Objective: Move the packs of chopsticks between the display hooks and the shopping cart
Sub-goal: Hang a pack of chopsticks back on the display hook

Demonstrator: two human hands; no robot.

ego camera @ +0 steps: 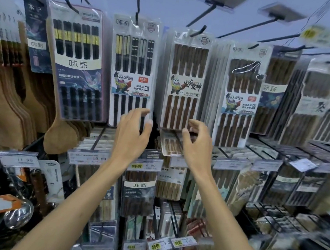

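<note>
pale wall (166, 0), black hooks (137, 4), hanging chopstick packs (185, 81).

Two hands are in view, the left hand (132, 133) and the right hand (196, 145). At least seven front packs of chopsticks (185, 81) hang across the upper row. The stacks behind them and the blurred right edge cannot be counted.

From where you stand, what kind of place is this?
Most likely the kitchenware aisle of a shop. Packs of chopsticks hang in rows on display hooks, printed price tags front the lower hooks, and wooden spatulas hang at the left.
</note>
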